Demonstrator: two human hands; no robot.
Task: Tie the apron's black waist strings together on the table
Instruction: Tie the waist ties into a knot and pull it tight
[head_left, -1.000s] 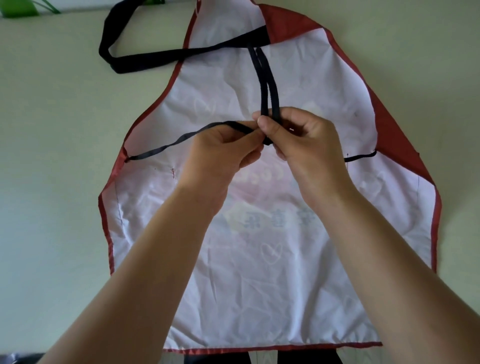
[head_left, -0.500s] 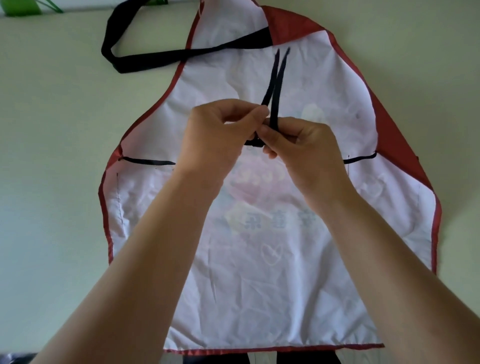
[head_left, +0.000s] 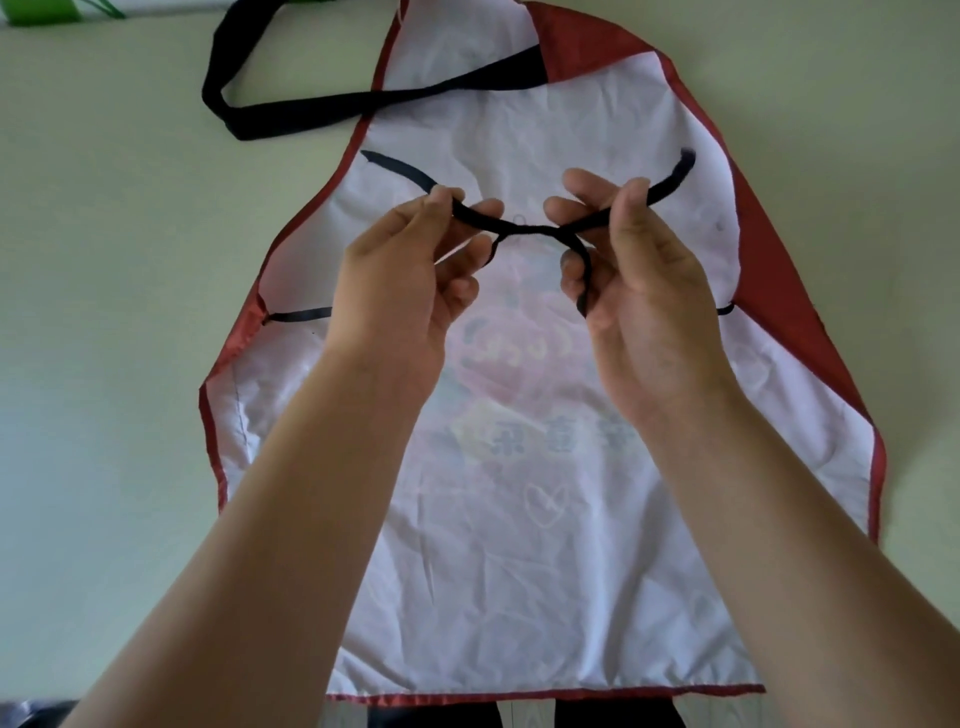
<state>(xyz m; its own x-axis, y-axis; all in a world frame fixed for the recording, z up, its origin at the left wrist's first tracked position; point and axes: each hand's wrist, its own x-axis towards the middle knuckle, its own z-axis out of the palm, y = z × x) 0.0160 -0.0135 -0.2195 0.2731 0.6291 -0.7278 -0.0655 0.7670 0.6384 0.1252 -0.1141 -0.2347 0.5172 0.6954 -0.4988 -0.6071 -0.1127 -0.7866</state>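
A red-edged apron (head_left: 545, 571) lies face down on the table, its white back up. Its two black waist strings (head_left: 524, 228) cross in a small twist above the apron's middle. My left hand (head_left: 410, 280) pinches one string left of the crossing, and that string's loose end (head_left: 384, 163) trails up and left. My right hand (head_left: 634, 280) pinches the other string right of the crossing, with its loose end (head_left: 680, 169) curving up and right. Both hands are held apart, so the strings run taut between them.
The apron's black neck strap (head_left: 270, 111) loops onto the pale table (head_left: 114, 312) at the upper left. A green object (head_left: 47, 9) sits at the top left corner. The table's near edge runs just below the apron's hem.
My hands were together at the crossing with both loose ends pointing up. They have moved apart sideways, and the ends now spread left and right.
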